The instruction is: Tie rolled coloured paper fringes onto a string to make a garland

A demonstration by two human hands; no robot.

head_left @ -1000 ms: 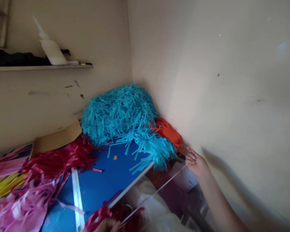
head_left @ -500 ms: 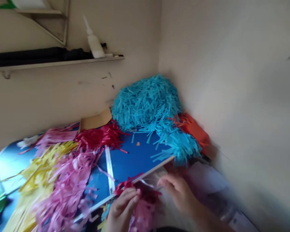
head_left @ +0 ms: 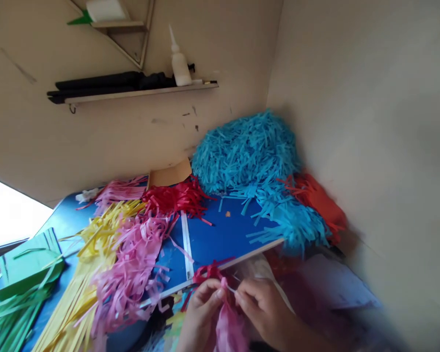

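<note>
My left hand (head_left: 205,305) pinches the top of a pink tissue-paper tassel (head_left: 230,325), whose strips hang down between my hands. Close on its right, my right hand (head_left: 260,300) has its fingertips closed on a thin white string (head_left: 231,288) at the tassel's top. A crimson tassel (head_left: 207,271) lies just behind my left hand at the table's front edge. Both hands are held in front of that edge. More coloured strips, yellow and light blue, show below my left hand, partly hidden.
The blue table (head_left: 220,239) carries a large turquoise fringe heap (head_left: 245,151), an orange bundle (head_left: 317,205), red fringe (head_left: 176,198), pink fringe (head_left: 135,264), yellow strips (head_left: 77,293) and green paper (head_left: 33,264). A glue bottle (head_left: 181,68) stands on a wall shelf (head_left: 139,93).
My right hand has come in leftward to the tassel's top and now pinches the string. The view has turned left, bringing more green paper into sight.
</note>
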